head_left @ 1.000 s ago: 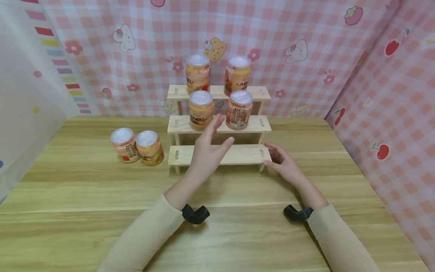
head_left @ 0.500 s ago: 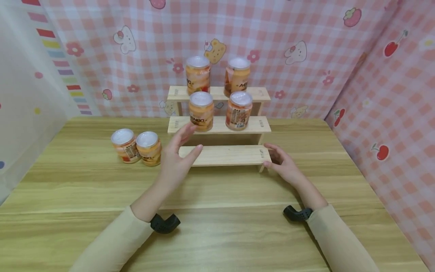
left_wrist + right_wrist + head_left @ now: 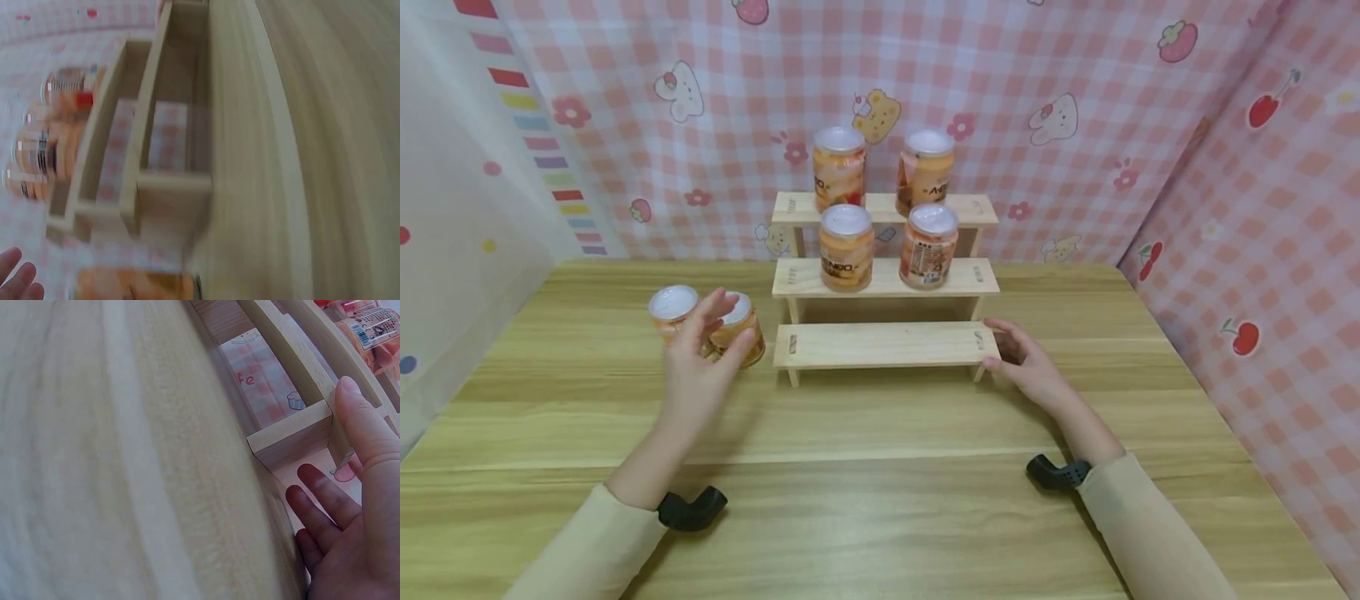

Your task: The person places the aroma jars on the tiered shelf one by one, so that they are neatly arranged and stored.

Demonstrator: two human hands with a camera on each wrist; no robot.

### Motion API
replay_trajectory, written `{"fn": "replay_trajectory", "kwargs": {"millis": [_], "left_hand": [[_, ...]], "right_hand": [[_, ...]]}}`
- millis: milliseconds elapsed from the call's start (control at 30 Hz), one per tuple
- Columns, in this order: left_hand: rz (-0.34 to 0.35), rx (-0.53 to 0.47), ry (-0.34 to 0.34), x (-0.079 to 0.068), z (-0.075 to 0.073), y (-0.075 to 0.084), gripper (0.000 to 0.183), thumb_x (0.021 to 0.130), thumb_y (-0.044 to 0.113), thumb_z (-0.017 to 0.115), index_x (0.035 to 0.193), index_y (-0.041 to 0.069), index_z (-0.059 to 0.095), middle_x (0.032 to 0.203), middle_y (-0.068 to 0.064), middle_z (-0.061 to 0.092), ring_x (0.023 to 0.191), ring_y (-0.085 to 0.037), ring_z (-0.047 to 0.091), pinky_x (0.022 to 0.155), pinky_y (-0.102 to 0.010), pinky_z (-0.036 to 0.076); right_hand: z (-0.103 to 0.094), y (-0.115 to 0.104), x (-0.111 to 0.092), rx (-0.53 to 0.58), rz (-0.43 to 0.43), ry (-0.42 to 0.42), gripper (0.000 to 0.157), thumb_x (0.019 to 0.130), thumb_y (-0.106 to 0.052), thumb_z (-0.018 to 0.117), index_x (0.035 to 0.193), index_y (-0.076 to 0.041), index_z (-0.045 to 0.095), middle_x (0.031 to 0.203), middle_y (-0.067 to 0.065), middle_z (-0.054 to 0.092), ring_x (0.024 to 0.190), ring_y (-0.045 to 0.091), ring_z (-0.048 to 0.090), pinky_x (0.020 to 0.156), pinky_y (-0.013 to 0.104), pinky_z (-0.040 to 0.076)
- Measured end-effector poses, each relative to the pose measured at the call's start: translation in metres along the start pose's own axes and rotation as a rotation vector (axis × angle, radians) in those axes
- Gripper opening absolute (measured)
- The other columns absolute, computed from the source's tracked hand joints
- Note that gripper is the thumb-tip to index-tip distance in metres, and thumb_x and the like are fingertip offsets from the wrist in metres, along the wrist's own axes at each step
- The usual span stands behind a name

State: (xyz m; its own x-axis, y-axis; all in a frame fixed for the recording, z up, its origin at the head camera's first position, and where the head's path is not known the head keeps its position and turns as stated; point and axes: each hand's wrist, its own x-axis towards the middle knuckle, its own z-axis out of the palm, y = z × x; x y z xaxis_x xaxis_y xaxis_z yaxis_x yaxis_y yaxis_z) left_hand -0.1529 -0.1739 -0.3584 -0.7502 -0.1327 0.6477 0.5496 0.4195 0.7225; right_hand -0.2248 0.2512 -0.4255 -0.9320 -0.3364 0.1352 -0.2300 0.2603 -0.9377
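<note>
My left hand (image 3: 694,371) reaches over the table at the left, fingers spread and holding nothing. Its fingers overlap two orange cans with silvery lids, a left can (image 3: 672,302) and a right can (image 3: 748,335). In the left wrist view an orange can (image 3: 134,285) lies close to blurred fingertips (image 3: 22,278). My right hand (image 3: 1030,367) holds the right end of the lowest step of a three-step wooden display shelf (image 3: 887,344). The right wrist view shows its thumb (image 3: 353,406) on the step's front edge, with other fingers curled beside the end.
Two similar cans, one at left (image 3: 846,250) and one at right (image 3: 928,247), stand on the middle step. On the top step are another left can (image 3: 839,171) and right can (image 3: 926,172). A pink checked curtain (image 3: 737,150) hangs behind the wooden table (image 3: 880,500).
My left hand has moved left and a little down, from in front of the shelf to over the two table cans. The right hand stays at the shelf's end.
</note>
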Motion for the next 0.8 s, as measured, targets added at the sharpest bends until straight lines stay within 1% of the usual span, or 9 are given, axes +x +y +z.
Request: {"fn": "replay_trajectory", "kwargs": {"millis": [100,167,233,300,400,467,567,700,800], "left_hand": [[-0.039,0.045,0.017,-0.001,-0.014,-0.013,0.053,0.083,-0.008,0.070,0.131,-0.010,0.049,0.122,-0.022,0.059,0.113,-0.030,0.053,0.095,-0.030,0.041],[-0.062,0.073,0.032,-0.003,-0.022,-0.028,0.054,0.083,-0.006,0.070,0.132,-0.008,0.049,0.123,-0.021,0.059,0.111,-0.029,0.053,0.092,-0.027,0.041],[-0.081,0.086,0.063,-0.005,-0.030,-0.040,0.052,0.083,-0.006,0.071,0.131,-0.008,0.050,0.122,-0.021,0.060,0.106,-0.028,0.054,0.089,-0.025,0.040],[-0.094,0.105,0.104,-0.005,-0.036,-0.049,0.050,0.082,-0.008,0.070,0.128,-0.009,0.052,0.122,-0.021,0.060,0.105,-0.027,0.054,0.088,-0.023,0.040],[-0.114,0.137,0.156,-0.004,-0.044,-0.058,0.048,0.081,-0.007,0.071,0.126,-0.007,0.056,0.125,-0.018,0.059,0.112,-0.023,0.053,0.093,-0.023,0.039],[-0.126,0.157,0.168,-0.004,-0.048,-0.062,0.049,0.081,-0.006,0.072,0.128,-0.005,0.056,0.129,-0.016,0.057,0.119,-0.024,0.050,0.096,-0.024,0.038],[-0.174,0.147,0.147,-0.005,-0.053,-0.070,0.056,0.082,-0.004,0.072,0.134,-0.002,0.052,0.134,-0.015,0.053,0.125,-0.025,0.045,0.099,-0.030,0.037],[-0.297,0.082,0.072,-0.005,-0.057,-0.082,0.067,0.086,-0.001,0.069,0.145,0.001,0.037,0.145,-0.014,0.041,0.131,-0.026,0.038,0.105,-0.045,0.035],[-0.368,0.041,0.016,-0.004,-0.057,-0.088,0.074,0.089,0.003,0.066,0.150,0.005,0.025,0.151,-0.013,0.030,0.135,-0.029,0.033,0.106,-0.048,0.032]], "right_hand": [[0.000,0.000,0.000,-0.005,0.007,-0.001,0.062,0.091,-0.003,0.064,0.145,-0.002,0.035,0.131,0.027,0.049,0.115,0.026,0.049,0.091,0.022,0.041],[-0.001,0.000,0.000,-0.006,0.009,-0.002,0.062,0.091,-0.003,0.064,0.145,-0.002,0.035,0.131,0.027,0.049,0.116,0.028,0.049,0.091,0.022,0.041],[-0.001,0.000,0.000,-0.004,0.008,-0.003,0.062,0.091,-0.003,0.064,0.145,-0.001,0.034,0.131,0.027,0.049,0.116,0.028,0.049,0.091,0.022,0.041],[-0.001,0.000,-0.001,-0.002,0.007,-0.002,0.062,0.090,-0.002,0.064,0.145,-0.001,0.035,0.131,0.027,0.049,0.116,0.028,0.049,0.091,0.022,0.041],[-0.001,-0.001,0.000,-0.005,0.006,0.000,0.062,0.090,-0.002,0.064,0.145,-0.002,0.035,0.131,0.026,0.050,0.116,0.028,0.049,0.092,0.022,0.041],[-0.001,-0.001,-0.001,-0.008,0.008,0.001,0.062,0.090,-0.002,0.064,0.145,-0.002,0.035,0.131,0.026,0.050,0.116,0.027,0.049,0.092,0.022,0.041],[0.000,-0.001,-0.001,-0.007,0.013,-0.002,0.062,0.091,-0.002,0.064,0.145,-0.002,0.035,0.131,0.026,0.049,0.116,0.027,0.049,0.092,0.023,0.041],[0.000,-0.001,-0.001,-0.002,0.018,-0.006,0.061,0.091,-0.003,0.064,0.145,-0.003,0.035,0.132,0.026,0.049,0.117,0.027,0.048,0.091,0.022,0.041],[0.000,-0.002,-0.001,-0.002,0.018,-0.004,0.061,0.091,-0.004,0.064,0.145,-0.003,0.035,0.132,0.026,0.049,0.116,0.026,0.048,0.091,0.022,0.041]]}}
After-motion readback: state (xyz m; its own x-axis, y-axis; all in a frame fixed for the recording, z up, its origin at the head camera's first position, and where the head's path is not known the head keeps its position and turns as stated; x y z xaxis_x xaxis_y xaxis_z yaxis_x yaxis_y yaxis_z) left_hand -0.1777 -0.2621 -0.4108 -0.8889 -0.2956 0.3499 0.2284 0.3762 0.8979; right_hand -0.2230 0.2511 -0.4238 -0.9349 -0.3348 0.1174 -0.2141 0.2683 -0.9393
